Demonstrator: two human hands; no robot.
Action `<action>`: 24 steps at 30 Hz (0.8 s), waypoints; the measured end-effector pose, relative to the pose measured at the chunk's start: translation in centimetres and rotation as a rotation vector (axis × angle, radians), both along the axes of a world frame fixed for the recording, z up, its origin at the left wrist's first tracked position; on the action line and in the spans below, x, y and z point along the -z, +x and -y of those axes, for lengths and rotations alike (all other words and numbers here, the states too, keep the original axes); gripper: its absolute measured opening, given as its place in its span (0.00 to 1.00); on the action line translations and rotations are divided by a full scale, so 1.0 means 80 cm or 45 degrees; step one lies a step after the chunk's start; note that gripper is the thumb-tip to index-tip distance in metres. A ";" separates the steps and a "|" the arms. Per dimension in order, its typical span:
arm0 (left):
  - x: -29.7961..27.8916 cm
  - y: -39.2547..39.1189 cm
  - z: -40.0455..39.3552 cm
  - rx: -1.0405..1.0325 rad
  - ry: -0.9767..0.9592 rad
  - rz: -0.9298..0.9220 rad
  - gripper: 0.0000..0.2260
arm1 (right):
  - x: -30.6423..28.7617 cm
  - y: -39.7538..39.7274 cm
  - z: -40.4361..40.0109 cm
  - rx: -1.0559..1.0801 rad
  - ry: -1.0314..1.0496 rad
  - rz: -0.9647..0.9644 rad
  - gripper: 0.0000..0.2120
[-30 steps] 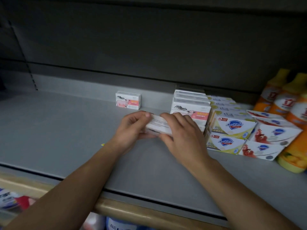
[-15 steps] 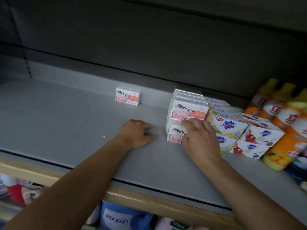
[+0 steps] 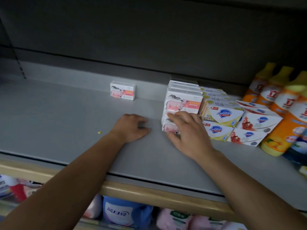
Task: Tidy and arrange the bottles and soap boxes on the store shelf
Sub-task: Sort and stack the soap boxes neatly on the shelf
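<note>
Both forearms were bare from the bottom edge of the view up to the wrists, with no sleeve, watch, bracelet or glove showing on either. The left hand [image 3: 131,127] and the right hand [image 3: 187,132] carried no rings that could be made out. The fingernails looked short and unpainted.

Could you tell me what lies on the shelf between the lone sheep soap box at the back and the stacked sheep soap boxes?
In the head view, only bare grey shelf separates the lone box from the stack.
</note>
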State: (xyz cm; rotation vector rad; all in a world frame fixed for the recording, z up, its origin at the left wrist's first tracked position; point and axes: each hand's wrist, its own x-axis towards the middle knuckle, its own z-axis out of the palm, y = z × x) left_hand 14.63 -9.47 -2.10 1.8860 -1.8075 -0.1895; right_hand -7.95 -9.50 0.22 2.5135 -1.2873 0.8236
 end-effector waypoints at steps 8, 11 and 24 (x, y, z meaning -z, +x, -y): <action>-0.015 0.018 0.020 -0.216 -0.171 -0.143 0.17 | 0.015 0.010 0.008 0.052 -0.105 0.129 0.20; -0.028 0.035 0.052 -0.296 -0.166 -0.126 0.21 | 0.017 0.011 0.012 0.045 -0.158 0.193 0.18; -0.035 0.086 0.177 -0.461 0.054 0.278 0.28 | 0.019 0.013 0.021 0.054 -0.081 0.318 0.17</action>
